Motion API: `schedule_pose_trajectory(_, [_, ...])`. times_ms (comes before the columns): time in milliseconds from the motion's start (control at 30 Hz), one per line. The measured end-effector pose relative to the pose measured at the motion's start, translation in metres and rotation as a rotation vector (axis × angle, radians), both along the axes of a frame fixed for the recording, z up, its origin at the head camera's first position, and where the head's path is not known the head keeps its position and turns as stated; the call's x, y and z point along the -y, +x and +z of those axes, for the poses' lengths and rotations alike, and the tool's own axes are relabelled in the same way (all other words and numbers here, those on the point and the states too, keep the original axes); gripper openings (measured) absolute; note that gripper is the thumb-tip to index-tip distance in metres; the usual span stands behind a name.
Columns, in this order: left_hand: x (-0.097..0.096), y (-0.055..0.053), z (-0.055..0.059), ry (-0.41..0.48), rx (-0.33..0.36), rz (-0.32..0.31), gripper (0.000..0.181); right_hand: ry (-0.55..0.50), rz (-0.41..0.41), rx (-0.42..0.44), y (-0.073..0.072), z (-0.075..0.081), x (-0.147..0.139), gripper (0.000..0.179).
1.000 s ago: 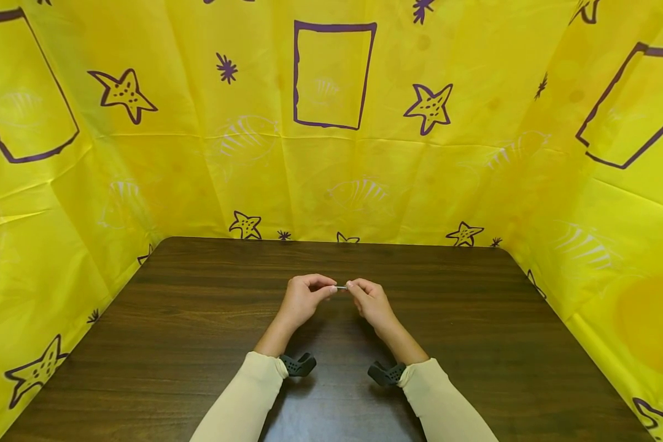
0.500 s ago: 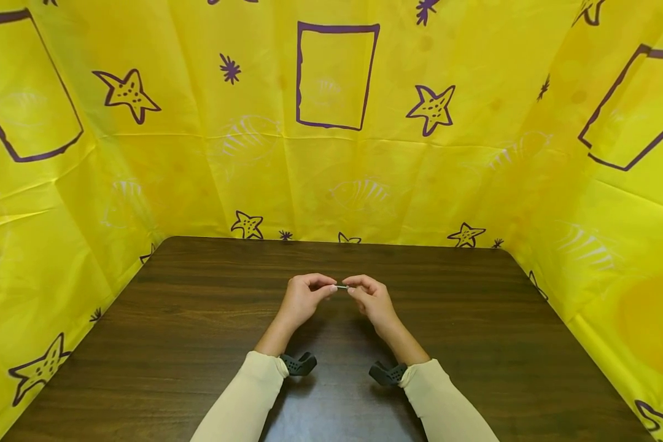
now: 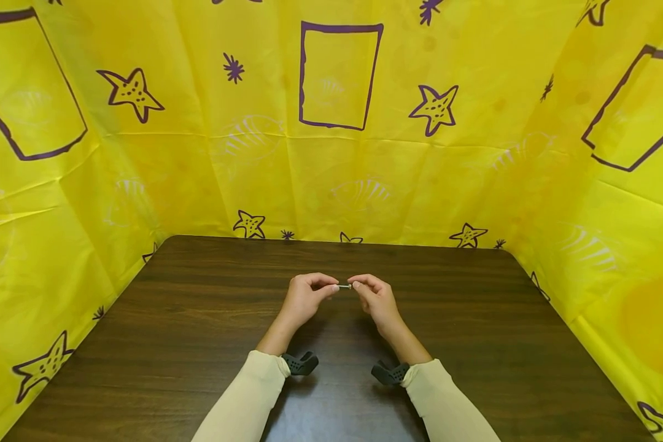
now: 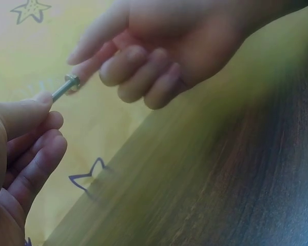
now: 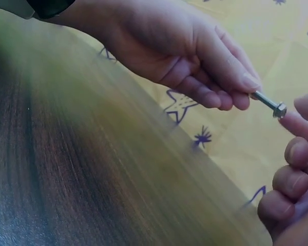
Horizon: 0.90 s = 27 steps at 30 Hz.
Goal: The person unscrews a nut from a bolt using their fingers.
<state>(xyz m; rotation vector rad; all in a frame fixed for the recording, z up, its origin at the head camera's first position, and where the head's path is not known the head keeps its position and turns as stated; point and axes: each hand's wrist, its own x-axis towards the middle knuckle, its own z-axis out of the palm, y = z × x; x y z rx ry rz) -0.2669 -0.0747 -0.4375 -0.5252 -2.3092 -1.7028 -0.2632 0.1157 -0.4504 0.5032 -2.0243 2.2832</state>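
Observation:
My left hand (image 3: 304, 298) pinches a small metal bolt (image 5: 265, 100) between thumb and index finger, above the table. The bolt points toward my right hand (image 3: 378, 301), and a hex-shaped piece (image 4: 72, 83) sits on its free end. Whether that piece is the bolt's head or a nut, I cannot tell. Around this end the right thumb and index finger stand apart, the index fingertip very close to the hex piece or touching it. The other right fingers are curled toward the palm, as the left wrist view shows.
Below both hands spreads a dark wood-grain table (image 3: 199, 344). Yellow cloth (image 3: 337, 159) printed with purple starfish and pale fish hangs behind the table and at its sides. Dark wrist mounts (image 3: 301, 363) poke out from both cream sleeves (image 3: 243, 399).
The right fingers, which covered the bolt's end a second ago, have parted and shifted slightly right, leaving the hex end in sight. The left hand keeps its pinch, almost still.

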Motion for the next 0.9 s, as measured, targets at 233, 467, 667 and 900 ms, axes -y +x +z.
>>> schedule_pose_trajectory(233, [-0.001, 0.0, -0.001, 0.015, -0.006, -0.012, 0.01, 0.158, -0.044, 0.095, 0.01, 0.016, 0.001, 0.034])
schedule_pose_trajectory(467, [-0.002, -0.001, -0.001, -0.006, 0.0, -0.017, 0.011, 0.201, -0.014, 0.097, 0.018, 0.026, 0.003, 0.037])
schedule_pose_trajectory(667, [-0.002, -0.001, -0.002, -0.032, 0.001, -0.021, 0.01, 0.154, 0.018, 0.107, 0.016, 0.024, 0.002, 0.031])
schedule_pose_trajectory(900, [-0.001, -0.001, -0.002, -0.017, -0.015, -0.017, 0.008, 0.1, 0.011, 0.112, 0.01, 0.016, 0.001, 0.01])
